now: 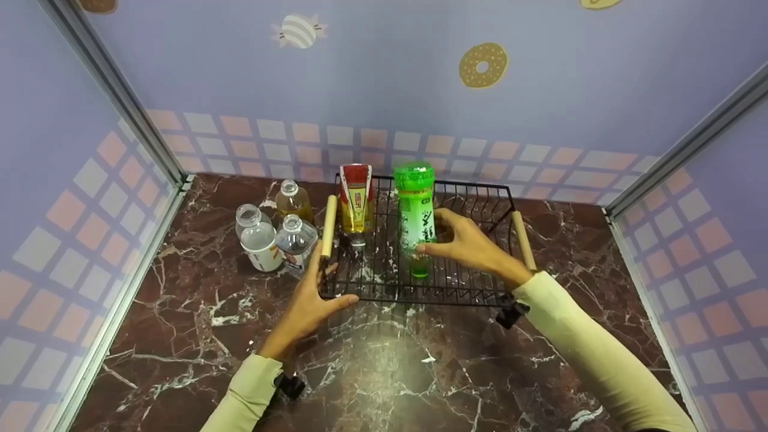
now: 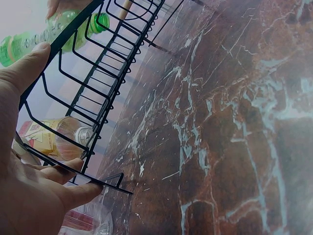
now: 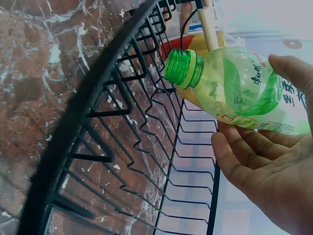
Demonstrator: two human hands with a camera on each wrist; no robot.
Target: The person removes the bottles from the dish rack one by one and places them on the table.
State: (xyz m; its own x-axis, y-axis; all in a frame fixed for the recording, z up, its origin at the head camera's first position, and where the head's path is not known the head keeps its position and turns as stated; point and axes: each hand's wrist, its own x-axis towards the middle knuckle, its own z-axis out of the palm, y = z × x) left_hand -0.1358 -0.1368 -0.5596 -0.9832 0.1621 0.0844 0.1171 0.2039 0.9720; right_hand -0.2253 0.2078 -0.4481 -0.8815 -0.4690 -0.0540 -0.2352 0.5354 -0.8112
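Note:
In the head view, my right hand holds a green-and-clear plastic bottle upside down over the black wire basket. Its open green neck points down toward the wires in the right wrist view, with thumb and fingers on opposite sides of the label. My left hand grips the basket's front left corner. The thumb lies at the front rim and the fingers reach around the side wires. A red-and-yellow labelled bottle stands upside down inside the basket's left part.
Several open clear bottles, among them one with a white label and one with amber tint, stand left of the basket. Wooden handles top both basket ends. Patterned walls enclose the dark marbled surface at the back and sides.

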